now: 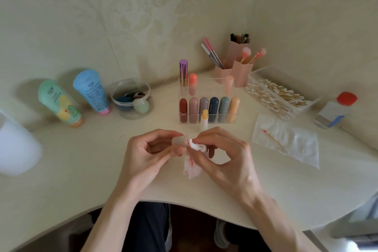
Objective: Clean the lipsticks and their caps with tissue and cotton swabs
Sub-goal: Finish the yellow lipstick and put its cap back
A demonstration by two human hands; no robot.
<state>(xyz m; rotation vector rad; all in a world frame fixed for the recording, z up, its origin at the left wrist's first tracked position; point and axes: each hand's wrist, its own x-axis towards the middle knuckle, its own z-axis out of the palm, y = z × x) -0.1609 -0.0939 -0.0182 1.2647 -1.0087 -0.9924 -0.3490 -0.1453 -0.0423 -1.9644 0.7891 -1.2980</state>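
My left hand [151, 149] pinches a pale, frosted lipstick cap [179, 140] between thumb and fingers, its open end turned to the right. My right hand [223, 153] grips a twisted white tissue [193, 157] stained red, and the twisted end is pushed against the cap's opening. An uncapped lipstick [204, 119] with a yellow top stands on the table just behind my hands. A clear organiser [208, 108] behind it holds several capped lipsticks in different colours. A used cotton swab [274, 140] with a red tip lies on a flat tissue [286, 141] to the right.
A clear box of cotton swabs [280, 96] and pink brush holders [235, 67] stand at the back right. A red-capped bottle [335, 110] is at the far right. Two tubes [61, 104] and a round tub of sponges [133, 100] stand at the left, a white object [16, 145] at the far left.
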